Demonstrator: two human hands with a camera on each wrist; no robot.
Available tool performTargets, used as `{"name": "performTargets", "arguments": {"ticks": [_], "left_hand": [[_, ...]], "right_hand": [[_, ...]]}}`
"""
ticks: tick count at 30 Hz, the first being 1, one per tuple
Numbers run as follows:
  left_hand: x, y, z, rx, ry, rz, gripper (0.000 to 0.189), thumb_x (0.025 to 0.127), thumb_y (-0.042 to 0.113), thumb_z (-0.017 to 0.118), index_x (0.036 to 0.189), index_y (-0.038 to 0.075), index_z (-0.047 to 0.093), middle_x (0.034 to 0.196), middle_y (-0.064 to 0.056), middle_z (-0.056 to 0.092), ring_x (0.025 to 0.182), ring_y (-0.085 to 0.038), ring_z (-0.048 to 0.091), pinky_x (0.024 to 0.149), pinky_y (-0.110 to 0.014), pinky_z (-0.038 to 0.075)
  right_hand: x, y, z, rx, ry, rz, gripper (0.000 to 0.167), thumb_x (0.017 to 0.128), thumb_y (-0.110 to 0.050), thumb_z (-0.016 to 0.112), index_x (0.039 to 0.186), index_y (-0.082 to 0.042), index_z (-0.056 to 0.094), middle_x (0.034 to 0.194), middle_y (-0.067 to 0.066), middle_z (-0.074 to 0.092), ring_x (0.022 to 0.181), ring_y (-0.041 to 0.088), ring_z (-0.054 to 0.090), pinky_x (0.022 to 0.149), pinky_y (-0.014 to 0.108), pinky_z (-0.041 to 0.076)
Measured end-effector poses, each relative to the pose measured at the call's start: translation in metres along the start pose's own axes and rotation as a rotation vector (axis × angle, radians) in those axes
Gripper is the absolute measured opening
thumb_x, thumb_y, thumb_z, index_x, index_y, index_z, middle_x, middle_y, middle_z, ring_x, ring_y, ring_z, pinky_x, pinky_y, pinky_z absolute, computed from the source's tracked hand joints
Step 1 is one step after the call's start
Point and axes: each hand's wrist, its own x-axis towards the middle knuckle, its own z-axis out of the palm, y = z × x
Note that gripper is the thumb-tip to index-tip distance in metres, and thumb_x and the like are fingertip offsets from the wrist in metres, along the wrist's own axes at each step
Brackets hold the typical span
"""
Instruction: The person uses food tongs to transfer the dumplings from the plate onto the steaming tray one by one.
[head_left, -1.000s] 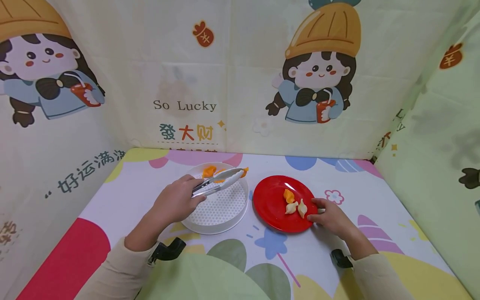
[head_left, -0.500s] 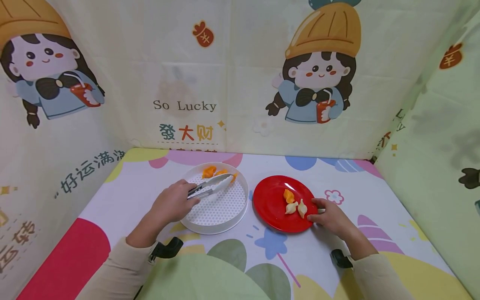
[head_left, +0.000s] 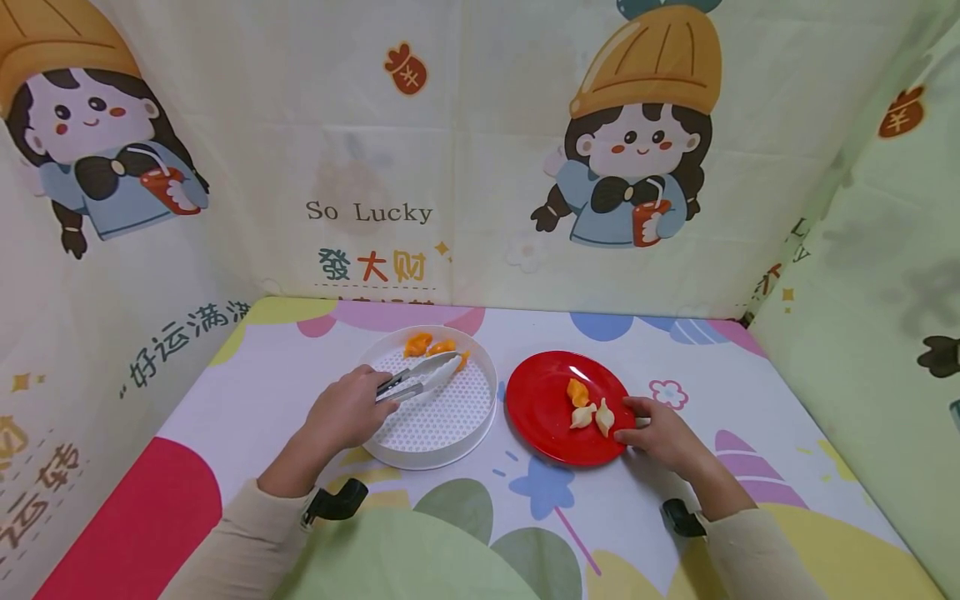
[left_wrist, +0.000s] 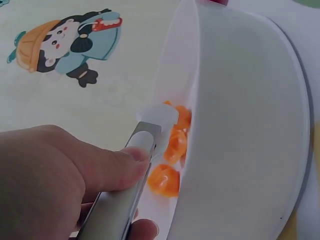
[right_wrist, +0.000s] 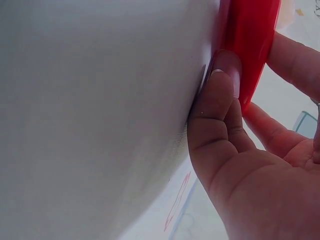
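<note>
My left hand (head_left: 348,408) grips metal tongs (head_left: 405,383) with pale tips, reaching over a round white steamer tray (head_left: 431,459) with a perforated bottom. The tips are right at an orange dumpling (head_left: 463,360) near the far right wall; two more orange dumplings (head_left: 417,343) lie beside it at the back. In the left wrist view the thumb presses along the tongs (left_wrist: 117,205). My right hand (head_left: 663,433) pinches the right rim of a red plate (head_left: 536,412). On that plate lie one orange dumpling (head_left: 577,392) and two cream-coloured dumplings (head_left: 604,417).
Steamer tray and plate stand side by side on a table with a colourful printed cloth (head_left: 525,517). A cartoon-printed curtain (head_left: 495,167) rises directly behind the table and at both sides. Each wrist wears a black camera mount (head_left: 337,498).
The tongs have come down and left from over the tray's right rim, and the orange dumpling at their tips is now inside the tray. The right hand and plate have stayed put.
</note>
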Motion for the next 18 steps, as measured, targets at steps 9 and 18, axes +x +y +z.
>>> {"name": "performTargets", "arguments": {"ticks": [9,18], "left_hand": [[-0.0018,0.0015,0.0031,-0.003,0.016,-0.02,0.051,0.091,0.025,0.074,0.133,0.0,0.061,0.119,-0.021,0.059,0.091,-0.031,0.059,0.081,-0.048,0.053],[-0.0058,0.0028,-0.0001,0.013,0.037,-0.041,0.053,0.091,0.024,0.074,0.135,-0.002,0.059,0.122,-0.022,0.059,0.092,-0.032,0.059,0.082,-0.049,0.054]], "right_hand": [[-0.0005,0.0001,0.0006,0.01,0.003,0.002,0.082,0.085,-0.019,0.08,0.148,0.007,0.035,0.141,0.031,0.042,0.121,0.045,0.048,0.079,0.042,0.058],[-0.0003,-0.0001,0.0011,0.007,0.009,0.005,0.083,0.084,-0.02,0.081,0.149,0.006,0.035,0.141,0.03,0.043,0.121,0.045,0.048,0.079,0.042,0.058]]}}
